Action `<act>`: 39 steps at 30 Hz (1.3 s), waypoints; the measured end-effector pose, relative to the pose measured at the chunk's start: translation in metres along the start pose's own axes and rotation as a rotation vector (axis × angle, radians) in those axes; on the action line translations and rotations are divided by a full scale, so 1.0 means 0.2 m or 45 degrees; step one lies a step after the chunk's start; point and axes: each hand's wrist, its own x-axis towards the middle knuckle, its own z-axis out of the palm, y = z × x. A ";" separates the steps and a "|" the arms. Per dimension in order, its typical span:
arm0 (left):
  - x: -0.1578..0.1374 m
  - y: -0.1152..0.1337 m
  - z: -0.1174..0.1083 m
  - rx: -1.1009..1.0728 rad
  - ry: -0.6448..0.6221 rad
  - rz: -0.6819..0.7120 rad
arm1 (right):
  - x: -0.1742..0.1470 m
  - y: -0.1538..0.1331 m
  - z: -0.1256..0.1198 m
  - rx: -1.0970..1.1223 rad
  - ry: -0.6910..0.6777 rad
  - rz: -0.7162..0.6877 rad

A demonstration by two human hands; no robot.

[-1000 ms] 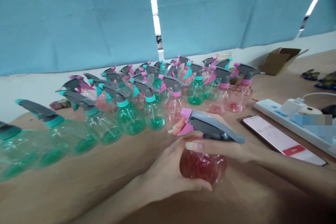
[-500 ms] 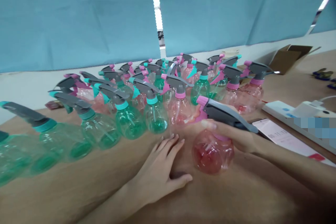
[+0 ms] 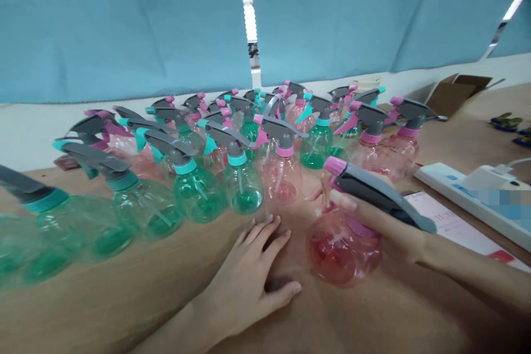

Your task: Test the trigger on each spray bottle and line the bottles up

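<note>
My right hand is wrapped round the neck of a pink spray bottle with a grey and pink trigger head, tilted a little. Part of the hand is hidden behind the bottle's head. To the left, my left hand lies flat on the wooden table, fingers spread, holding nothing. Just beyond its fingertips stand a clear green spray bottle with a teal collar and a clear pink spray bottle.
Several more green and pink spray bottles crowd the table behind and to the left, among them a green bottle. On the right lie a phone, a white power strip with a plug, and an open cardboard box further back.
My right hand and the pink spray bottle have shifted slightly right and nearer to me. The left hand stays flat on the table. The view has moved a little.
</note>
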 end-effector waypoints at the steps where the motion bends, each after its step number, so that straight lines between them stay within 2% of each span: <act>1: 0.00 0.00 0.00 -0.004 -0.005 0.000 | -0.01 0.01 0.00 -0.002 0.005 0.007; 8: 0.00 0.01 -0.01 -0.007 -0.004 -0.004 | -0.03 0.11 0.00 -0.001 0.038 0.044; 13: 0.00 0.01 -0.01 0.007 -0.007 0.004 | -0.04 0.12 -0.01 0.034 -0.030 0.161; 18: 0.00 -0.01 0.00 0.012 0.005 0.006 | -0.06 0.16 -0.04 -0.003 -0.010 0.132; 30: 0.00 -0.01 0.00 -0.025 0.028 0.011 | -0.03 0.10 0.03 0.162 -0.071 0.209; 39: 0.00 -0.01 0.00 0.002 0.006 0.012 | -0.02 0.10 0.02 0.043 0.003 0.136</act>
